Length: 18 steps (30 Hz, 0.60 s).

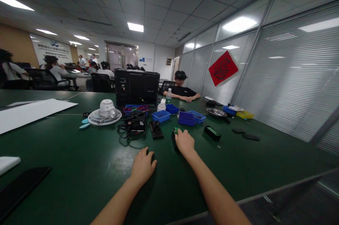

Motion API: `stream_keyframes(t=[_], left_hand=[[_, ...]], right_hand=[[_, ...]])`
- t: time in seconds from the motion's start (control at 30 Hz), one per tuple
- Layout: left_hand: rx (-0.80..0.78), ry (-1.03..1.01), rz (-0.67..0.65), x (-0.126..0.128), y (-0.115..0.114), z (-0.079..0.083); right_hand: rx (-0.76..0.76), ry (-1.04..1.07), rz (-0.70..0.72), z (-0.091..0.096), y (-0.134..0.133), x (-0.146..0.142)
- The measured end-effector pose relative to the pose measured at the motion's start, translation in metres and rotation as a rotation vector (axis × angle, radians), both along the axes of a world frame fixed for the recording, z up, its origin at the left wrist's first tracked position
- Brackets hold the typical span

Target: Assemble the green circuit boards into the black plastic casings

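Note:
My right hand (185, 142) is closed round a black casing with a green part (174, 139) on its upper end; its far side is hidden by my fingers. A similar long black casing with a green inside (212, 133) lies to the right of that hand. My left hand (143, 165) rests palm down on the green table (106, 189), its fingers spread and holding nothing. Just beyond it is a black device with a round knob-like part (156, 129). Further to the left lies a black adapter with tangled cables (134, 126).
Blue bins (161, 116) and a dark blue box (186, 118) stand beyond my hands. A white fan (105, 116), a large black panel (137, 87) and a bottle (168, 97) are further back. A metal pan (216, 113) lies right. A person (182, 91) sits opposite.

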<state>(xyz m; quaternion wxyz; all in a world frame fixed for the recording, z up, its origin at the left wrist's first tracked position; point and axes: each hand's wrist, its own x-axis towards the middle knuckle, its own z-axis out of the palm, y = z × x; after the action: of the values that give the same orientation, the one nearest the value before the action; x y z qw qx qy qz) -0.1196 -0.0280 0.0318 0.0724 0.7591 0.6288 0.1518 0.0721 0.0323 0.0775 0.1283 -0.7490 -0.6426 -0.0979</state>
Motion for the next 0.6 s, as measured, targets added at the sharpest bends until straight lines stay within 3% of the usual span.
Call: stream_keyframes(t=[0.6], left_hand=[[-0.008,-0.001,-0.01,0.001,-0.001,0.002]], right_hand=[[0.099,-0.107,0.009,-0.022,0.001,-0.007]])
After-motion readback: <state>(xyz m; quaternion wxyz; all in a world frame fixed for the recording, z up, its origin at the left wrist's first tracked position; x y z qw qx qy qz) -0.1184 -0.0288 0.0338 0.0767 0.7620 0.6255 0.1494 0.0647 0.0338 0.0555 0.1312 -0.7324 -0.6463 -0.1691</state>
